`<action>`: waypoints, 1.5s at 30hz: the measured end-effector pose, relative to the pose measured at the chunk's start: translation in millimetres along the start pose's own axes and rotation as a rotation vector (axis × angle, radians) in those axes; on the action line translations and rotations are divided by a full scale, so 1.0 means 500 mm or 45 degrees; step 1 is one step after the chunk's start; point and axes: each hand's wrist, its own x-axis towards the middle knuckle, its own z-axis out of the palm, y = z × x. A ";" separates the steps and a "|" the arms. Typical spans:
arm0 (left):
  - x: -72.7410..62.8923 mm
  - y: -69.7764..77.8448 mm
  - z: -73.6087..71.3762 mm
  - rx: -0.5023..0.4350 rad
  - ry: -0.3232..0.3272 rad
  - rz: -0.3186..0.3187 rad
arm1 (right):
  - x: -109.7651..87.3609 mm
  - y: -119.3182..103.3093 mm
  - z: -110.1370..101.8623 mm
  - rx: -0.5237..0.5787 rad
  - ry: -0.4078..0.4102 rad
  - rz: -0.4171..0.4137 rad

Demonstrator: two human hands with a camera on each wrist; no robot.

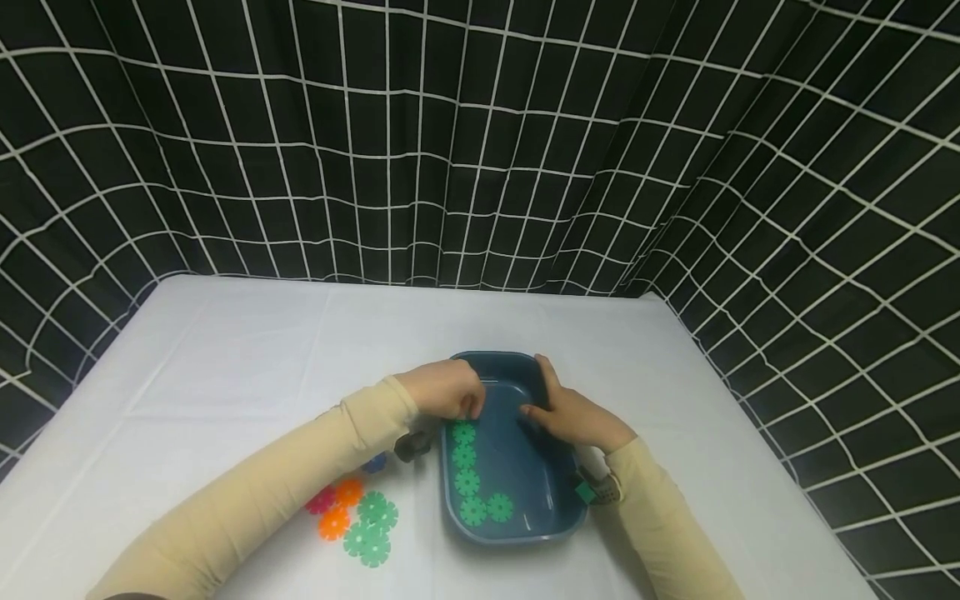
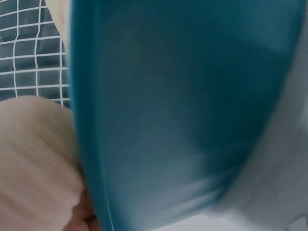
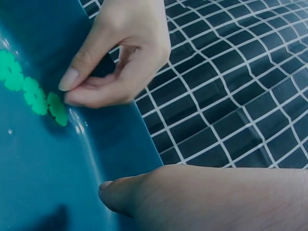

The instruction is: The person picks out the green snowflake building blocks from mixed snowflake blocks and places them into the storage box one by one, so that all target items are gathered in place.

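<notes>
Left hand: one, over the left wall of the blue bin, thumb and forefinger drawn together beside the farthest green piece; whether they pinch it is hard to tell. Right hand: one, clamped on the bin's right wall, thumb inside. Bin: one, deep, round-cornered, on the white cloth. Row of green pieces: notched, flower-shaped, set along the floor by the left wall; one further green piece beside the row's near end. Cluster of green pieces: overlapping, on the cloth left of the bin. Orange pieces: two, just beside the cluster. Pink piece: one, touching the orange group, partly hidden by the left sleeve. Blue piece: one, partly hidden by the same sleeve. Backdrop: black curtain, white grid.
</notes>
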 end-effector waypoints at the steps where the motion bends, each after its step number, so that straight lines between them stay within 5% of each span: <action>1: -0.001 0.002 0.001 0.010 -0.008 -0.018 | 0.000 0.000 0.000 0.000 -0.001 -0.003; 12: -0.006 0.013 0.003 0.055 -0.053 -0.136 | 0.004 -0.004 0.001 -0.017 -0.005 -0.007; 18: -0.024 -0.002 -0.009 -0.115 0.046 0.007 | 0.004 -0.008 0.001 -0.034 -0.019 0.001; 23: -0.097 -0.015 -0.046 -0.454 0.172 0.037 | 0.006 -0.014 0.004 -0.016 -0.023 -0.015; 27: -0.182 -0.019 -0.054 -0.621 0.131 -0.049 | 0.005 -0.013 0.005 -0.005 -0.024 -0.014; 37: -0.341 -0.038 0.030 -0.375 0.039 -0.192 | -0.005 -0.008 -0.005 0.000 -0.017 -0.009; 41: -0.365 -0.031 0.051 -0.331 0.084 -0.182 | -0.006 -0.007 -0.006 -0.001 -0.021 -0.013; 45: -0.356 -0.015 0.069 -0.312 0.124 -0.156 | -0.002 -0.006 -0.007 -0.004 -0.020 -0.007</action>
